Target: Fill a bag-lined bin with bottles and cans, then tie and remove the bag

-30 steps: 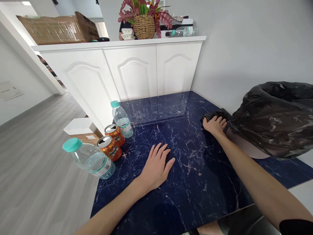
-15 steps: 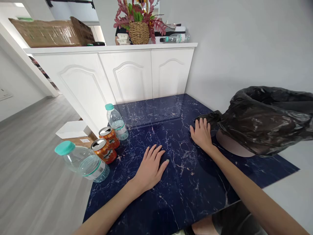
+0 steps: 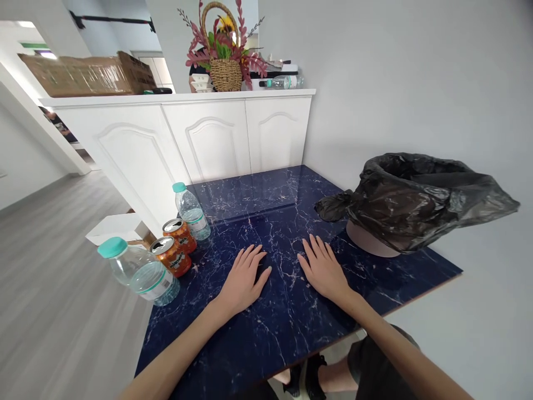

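A person's two bare hands lie palm down on a dark blue marbled table (image 3: 266, 330), well short of its far edge and apart from each other, with bare tabletop between them. The left hand (image 3: 244, 280), fingers slightly spread, is empty and relaxed, gripping nothing; the right hand (image 3: 322, 269), likewise released and holding nothing, rests nearer the right edge. Along the left edge stand four upright drink containers in a close row: a large clear bottle (image 3: 150, 280) with a teal cap closest to the person, then a front orange can (image 3: 172, 258) and a rear orange can (image 3: 184, 238), both with dark openings in their tops, and a second teal-capped bottle (image 3: 193, 214) toward the far left corner. The left hand is nearest the cans, touching none of them. By the right edge, beyond the right hand and apart from it, stands a pale bin (image 3: 368, 239) draped in a black plastic bag (image 3: 400, 203), whose bunched end hangs out on the side toward the table's middle. Past the far edge, a white cabinet (image 3: 212, 139) carries a taped cardboard box (image 3: 89, 75), a woven flower basket (image 3: 226, 76) and a bottle on its side (image 3: 287, 82).
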`<state>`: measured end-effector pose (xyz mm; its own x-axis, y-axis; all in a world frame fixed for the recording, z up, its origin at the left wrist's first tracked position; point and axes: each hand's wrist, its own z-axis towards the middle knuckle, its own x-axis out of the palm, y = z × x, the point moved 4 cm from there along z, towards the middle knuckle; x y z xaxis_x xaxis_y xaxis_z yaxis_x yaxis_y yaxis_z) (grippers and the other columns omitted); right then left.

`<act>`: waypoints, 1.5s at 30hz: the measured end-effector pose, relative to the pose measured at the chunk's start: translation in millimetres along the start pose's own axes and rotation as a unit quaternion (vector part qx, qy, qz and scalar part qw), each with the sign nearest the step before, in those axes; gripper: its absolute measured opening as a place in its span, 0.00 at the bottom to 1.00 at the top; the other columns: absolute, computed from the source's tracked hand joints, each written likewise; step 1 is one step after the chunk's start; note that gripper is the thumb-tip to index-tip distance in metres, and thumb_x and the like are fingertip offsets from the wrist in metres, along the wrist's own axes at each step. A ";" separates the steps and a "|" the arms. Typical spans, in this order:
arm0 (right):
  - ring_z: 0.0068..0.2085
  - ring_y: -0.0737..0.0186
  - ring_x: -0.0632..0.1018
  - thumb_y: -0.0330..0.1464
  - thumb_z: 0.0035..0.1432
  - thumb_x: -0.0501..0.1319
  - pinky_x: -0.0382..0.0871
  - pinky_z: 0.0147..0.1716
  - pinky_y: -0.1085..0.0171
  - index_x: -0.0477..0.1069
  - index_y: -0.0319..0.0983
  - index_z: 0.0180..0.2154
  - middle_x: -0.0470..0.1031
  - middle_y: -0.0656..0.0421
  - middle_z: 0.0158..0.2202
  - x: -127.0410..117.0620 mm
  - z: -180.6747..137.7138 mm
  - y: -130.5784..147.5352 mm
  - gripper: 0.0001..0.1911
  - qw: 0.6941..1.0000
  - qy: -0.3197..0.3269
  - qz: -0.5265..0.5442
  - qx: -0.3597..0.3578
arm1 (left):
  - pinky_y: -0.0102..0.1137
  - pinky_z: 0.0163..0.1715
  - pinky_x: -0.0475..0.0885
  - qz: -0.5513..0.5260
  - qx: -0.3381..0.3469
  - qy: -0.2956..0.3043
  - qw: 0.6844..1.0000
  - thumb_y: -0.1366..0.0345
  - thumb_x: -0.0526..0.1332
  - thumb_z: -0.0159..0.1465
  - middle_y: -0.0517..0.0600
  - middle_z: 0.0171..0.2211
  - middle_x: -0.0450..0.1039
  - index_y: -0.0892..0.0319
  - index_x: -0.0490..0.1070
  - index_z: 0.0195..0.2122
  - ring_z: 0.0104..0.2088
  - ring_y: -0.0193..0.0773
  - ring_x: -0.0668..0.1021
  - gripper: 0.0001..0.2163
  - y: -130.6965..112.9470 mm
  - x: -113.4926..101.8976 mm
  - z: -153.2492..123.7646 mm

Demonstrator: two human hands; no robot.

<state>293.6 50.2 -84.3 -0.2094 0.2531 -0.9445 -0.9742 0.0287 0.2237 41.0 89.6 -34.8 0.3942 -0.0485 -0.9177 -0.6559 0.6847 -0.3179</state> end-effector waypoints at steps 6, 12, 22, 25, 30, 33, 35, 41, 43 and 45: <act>0.80 0.42 0.52 0.53 0.78 0.35 0.47 0.78 0.41 0.56 0.33 0.78 0.50 0.47 0.80 -4.3 -4.7 3.7 0.43 1.000 0.013 0.022 0.016 | 0.57 0.77 0.57 0.003 -0.007 -0.015 1.000 0.48 0.51 0.80 0.58 0.76 0.61 0.54 0.64 0.71 0.78 0.52 0.59 0.24 0.5 1.3 0.4; 0.80 0.40 0.55 0.52 0.78 0.37 0.48 0.77 0.39 0.59 0.35 0.77 0.56 0.47 0.79 -7.9 -4.7 4.1 0.41 1.000 -0.008 0.026 0.008 | 0.56 0.77 0.57 0.009 -0.007 -0.027 1.000 0.51 0.52 0.80 0.58 0.75 0.63 0.55 0.64 0.70 0.78 0.50 0.60 0.23 -3.5 0.4 0.5; 0.79 0.37 0.56 0.47 0.78 0.41 0.49 0.77 0.41 0.59 0.30 0.76 0.55 0.42 0.79 -16.8 -5.6 8.2 0.38 1.000 0.010 -0.005 0.004 | 0.55 0.77 0.56 0.017 -0.006 -0.016 1.000 0.52 0.52 0.80 0.59 0.75 0.63 0.57 0.64 0.70 0.78 0.51 0.61 0.23 -5.4 -1.5 0.8; 0.79 0.37 0.56 0.46 0.78 0.42 0.49 0.77 0.40 0.60 0.29 0.76 0.55 0.42 0.79 -18.0 -5.5 9.1 0.38 1.000 0.010 -0.005 0.004 | 0.56 0.77 0.56 0.015 -0.006 -0.015 1.000 0.52 0.52 0.79 0.59 0.75 0.63 0.56 0.64 0.70 0.78 0.51 0.61 0.23 -5.0 -1.8 1.1; 0.80 0.39 0.54 0.47 0.78 0.42 0.47 0.78 0.41 0.58 0.30 0.77 0.53 0.44 0.79 -18.8 -5.0 10.4 0.38 1.000 0.016 -0.002 0.010 | 0.55 0.77 0.56 0.022 0.000 -0.009 1.000 0.51 0.51 0.80 0.59 0.76 0.62 0.57 0.64 0.70 0.78 0.51 0.61 0.23 -3.5 -2.1 1.4; 0.80 0.40 0.51 0.48 0.79 0.41 0.45 0.78 0.42 0.55 0.32 0.78 0.49 0.45 0.80 -19.1 -4.5 10.6 0.39 0.999 0.044 0.009 0.023 | 0.55 0.78 0.56 0.018 0.001 -0.005 1.000 0.51 0.51 0.80 0.57 0.76 0.61 0.55 0.63 0.71 0.78 0.50 0.61 0.23 -1.0 -1.8 1.6; 0.81 0.41 0.50 0.48 0.79 0.41 0.44 0.79 0.43 0.54 0.32 0.78 0.48 0.46 0.81 -19.9 -4.2 10.9 0.38 0.998 0.056 0.017 0.029 | 0.54 0.78 0.56 0.015 0.001 -0.002 1.000 0.51 0.51 0.80 0.56 0.77 0.60 0.53 0.63 0.72 0.78 0.50 0.60 0.23 1.0 -1.3 1.7; 0.81 0.41 0.50 0.46 0.80 0.43 0.43 0.79 0.43 0.55 0.32 0.78 0.48 0.46 0.81 -24.1 -3.5 12.6 0.37 0.998 0.051 0.016 0.026 | 0.54 0.78 0.55 0.019 -0.001 0.004 1.000 0.51 0.52 0.80 0.53 0.77 0.60 0.51 0.62 0.73 0.79 0.50 0.58 0.23 4.6 -0.3 2.4; 0.80 0.41 0.50 0.46 0.80 0.44 0.43 0.79 0.43 0.55 0.32 0.78 0.49 0.45 0.81 -24.7 -3.3 12.9 0.36 0.998 0.053 0.012 0.024 | 0.54 0.78 0.55 0.020 -0.001 0.008 1.000 0.51 0.52 0.80 0.53 0.77 0.59 0.52 0.62 0.73 0.79 0.50 0.58 0.24 4.9 0.0 2.8; 0.80 0.40 0.50 0.46 0.80 0.44 0.43 0.79 0.43 0.55 0.32 0.78 0.49 0.45 0.81 -24.9 -3.2 12.8 0.36 0.998 0.055 0.008 0.023 | 0.55 0.78 0.55 0.021 0.001 0.006 1.000 0.51 0.52 0.80 0.53 0.77 0.59 0.52 0.62 0.73 0.79 0.50 0.58 0.23 4.7 -0.1 3.1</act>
<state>286.0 41.1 -58.8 -0.2350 0.1465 -0.9609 -0.9663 0.0715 0.2472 39.9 95.1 -35.5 0.3580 -0.0286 -0.9333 -0.6701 0.6883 -0.2781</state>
